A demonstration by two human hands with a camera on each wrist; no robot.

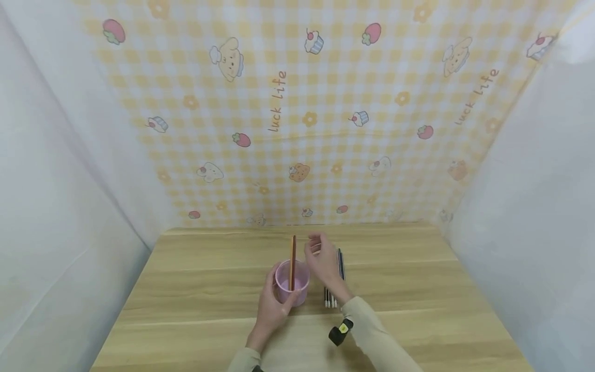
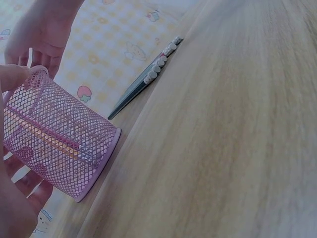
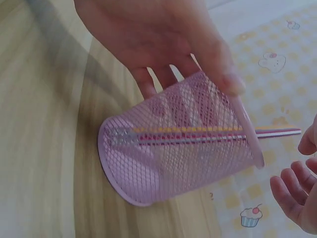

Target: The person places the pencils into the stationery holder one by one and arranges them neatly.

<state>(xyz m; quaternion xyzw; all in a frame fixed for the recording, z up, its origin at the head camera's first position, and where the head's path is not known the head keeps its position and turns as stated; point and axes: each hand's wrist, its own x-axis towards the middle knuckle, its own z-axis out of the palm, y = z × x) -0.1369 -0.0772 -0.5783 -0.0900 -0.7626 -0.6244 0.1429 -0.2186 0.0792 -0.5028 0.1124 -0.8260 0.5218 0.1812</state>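
A pink mesh pen cup [image 1: 301, 297] stands upright on the wooden table. My left hand [image 1: 270, 311] grips it from the left, its thumb at the rim and its fingers round the far side, as the right wrist view shows. Inside the cup lean pencils [image 1: 293, 253], orange-yellow and dark red, their upper ends above the rim. My right hand [image 1: 323, 260] hovers just right of the cup with loosely bent fingers and nothing between them. Beneath and beside the right forearm lie several dark pencils [image 2: 143, 82] with whitish ends, partly hidden in the head view.
The wood-grain table [image 1: 200, 305] spreads to both sides. Behind it hangs a yellow checked cloth [image 1: 279, 155] with cartoon prints. White side walls [image 1: 56, 206] stand left and right. A black wrist strap [image 1: 341, 332] sits at my right sleeve.
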